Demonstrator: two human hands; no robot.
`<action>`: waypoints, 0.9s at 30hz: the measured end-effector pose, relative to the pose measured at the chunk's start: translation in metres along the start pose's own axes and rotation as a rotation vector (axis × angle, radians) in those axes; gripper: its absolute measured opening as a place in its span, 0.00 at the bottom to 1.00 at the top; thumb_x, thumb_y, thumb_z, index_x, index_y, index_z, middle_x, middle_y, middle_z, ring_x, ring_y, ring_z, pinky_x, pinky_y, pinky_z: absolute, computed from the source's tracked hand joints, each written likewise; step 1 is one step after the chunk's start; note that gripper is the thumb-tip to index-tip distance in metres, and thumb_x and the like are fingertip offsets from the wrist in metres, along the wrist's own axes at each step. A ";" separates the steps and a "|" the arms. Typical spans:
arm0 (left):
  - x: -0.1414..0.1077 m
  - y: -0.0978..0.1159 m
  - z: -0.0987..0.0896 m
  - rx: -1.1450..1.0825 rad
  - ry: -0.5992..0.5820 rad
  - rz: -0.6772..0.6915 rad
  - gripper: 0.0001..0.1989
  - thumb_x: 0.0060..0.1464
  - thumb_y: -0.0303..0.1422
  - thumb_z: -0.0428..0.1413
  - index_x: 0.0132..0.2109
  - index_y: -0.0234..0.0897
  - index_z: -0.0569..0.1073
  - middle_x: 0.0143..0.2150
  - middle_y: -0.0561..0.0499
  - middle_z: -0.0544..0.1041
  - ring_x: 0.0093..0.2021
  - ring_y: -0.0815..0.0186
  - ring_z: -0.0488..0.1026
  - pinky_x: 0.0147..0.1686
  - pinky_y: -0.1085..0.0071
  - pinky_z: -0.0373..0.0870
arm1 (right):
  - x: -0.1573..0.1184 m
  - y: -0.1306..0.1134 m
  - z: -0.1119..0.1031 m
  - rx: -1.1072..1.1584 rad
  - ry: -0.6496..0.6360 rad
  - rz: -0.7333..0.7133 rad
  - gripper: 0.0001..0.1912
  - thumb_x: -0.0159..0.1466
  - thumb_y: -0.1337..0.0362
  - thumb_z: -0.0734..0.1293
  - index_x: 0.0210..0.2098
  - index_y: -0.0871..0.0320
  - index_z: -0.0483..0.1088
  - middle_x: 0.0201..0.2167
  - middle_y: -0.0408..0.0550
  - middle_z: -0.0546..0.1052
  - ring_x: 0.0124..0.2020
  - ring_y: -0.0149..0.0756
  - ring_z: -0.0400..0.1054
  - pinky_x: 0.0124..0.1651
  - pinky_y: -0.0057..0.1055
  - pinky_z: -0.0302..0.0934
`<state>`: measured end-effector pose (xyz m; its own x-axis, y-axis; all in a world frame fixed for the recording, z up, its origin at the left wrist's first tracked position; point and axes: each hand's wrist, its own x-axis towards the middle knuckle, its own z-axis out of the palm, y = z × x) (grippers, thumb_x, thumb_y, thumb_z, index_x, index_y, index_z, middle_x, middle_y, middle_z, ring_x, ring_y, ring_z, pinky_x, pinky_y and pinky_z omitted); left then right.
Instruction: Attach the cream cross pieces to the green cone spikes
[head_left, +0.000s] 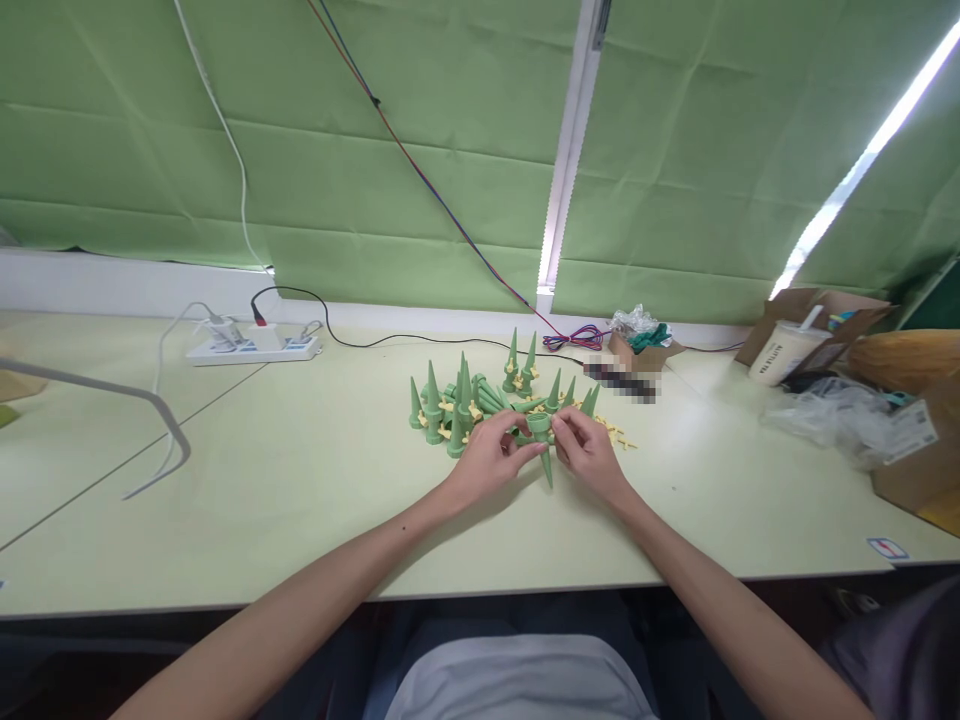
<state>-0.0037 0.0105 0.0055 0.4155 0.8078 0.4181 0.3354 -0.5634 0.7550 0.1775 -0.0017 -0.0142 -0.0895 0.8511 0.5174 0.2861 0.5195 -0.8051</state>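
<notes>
A green pointed cone (547, 462) with a wide round collar is held tip down above the table, in front of a cluster of similar parts. My left hand (491, 456) is closed on it, thumb and fingers at the collar's left side. Against the collar's right side, my right hand (588, 452) is pinched; anything small between its fingertips is hidden. Just behind my hands stand several upright green cones (433, 405), some with small yellow pieces on their sides. Other green cones (489, 394) lie in a pile among them. Loose yellow pieces (616, 436) are scattered beyond my right hand.
At the back left lies a white power strip (292, 350) with plugs and cables. A small cardboard box (641, 352) stands at the back wall. To the right are a drink cup (786, 352), plastic bags (836, 415) and a larger cardboard box (922, 460). A grey bent rod (161, 405) juts in from the left.
</notes>
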 end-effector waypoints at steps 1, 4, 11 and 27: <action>0.000 -0.001 0.000 0.021 0.001 0.012 0.15 0.54 0.45 0.58 0.39 0.36 0.71 0.34 0.52 0.69 0.25 0.71 0.63 0.26 0.73 0.62 | 0.000 0.001 0.000 0.005 -0.001 0.000 0.17 0.69 0.52 0.59 0.29 0.55 0.61 0.18 0.37 0.58 0.18 0.27 0.52 0.22 0.27 0.48; 0.000 -0.003 0.001 0.072 0.000 0.043 0.15 0.56 0.44 0.57 0.41 0.36 0.70 0.35 0.52 0.68 0.25 0.72 0.63 0.27 0.73 0.62 | 0.000 0.003 0.000 0.020 -0.004 -0.001 0.16 0.69 0.52 0.59 0.29 0.55 0.61 0.18 0.37 0.57 0.18 0.27 0.51 0.22 0.27 0.48; -0.002 -0.008 0.003 0.137 0.032 0.146 0.10 0.57 0.36 0.57 0.43 0.37 0.69 0.37 0.52 0.68 0.25 0.73 0.63 0.29 0.73 0.63 | -0.001 0.005 0.000 0.043 -0.020 0.012 0.16 0.69 0.53 0.59 0.29 0.56 0.60 0.19 0.37 0.56 0.19 0.27 0.51 0.22 0.26 0.47; -0.004 -0.006 0.004 0.133 0.020 0.185 0.09 0.59 0.35 0.55 0.44 0.37 0.69 0.39 0.51 0.69 0.24 0.75 0.63 0.28 0.74 0.63 | 0.000 0.001 -0.001 0.026 -0.019 0.019 0.17 0.68 0.53 0.59 0.27 0.57 0.62 0.17 0.38 0.57 0.19 0.27 0.52 0.23 0.27 0.47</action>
<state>-0.0040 0.0106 -0.0027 0.4637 0.6910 0.5545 0.3642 -0.7192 0.5916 0.1782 -0.0010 -0.0145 -0.1023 0.8621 0.4962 0.2631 0.5045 -0.8223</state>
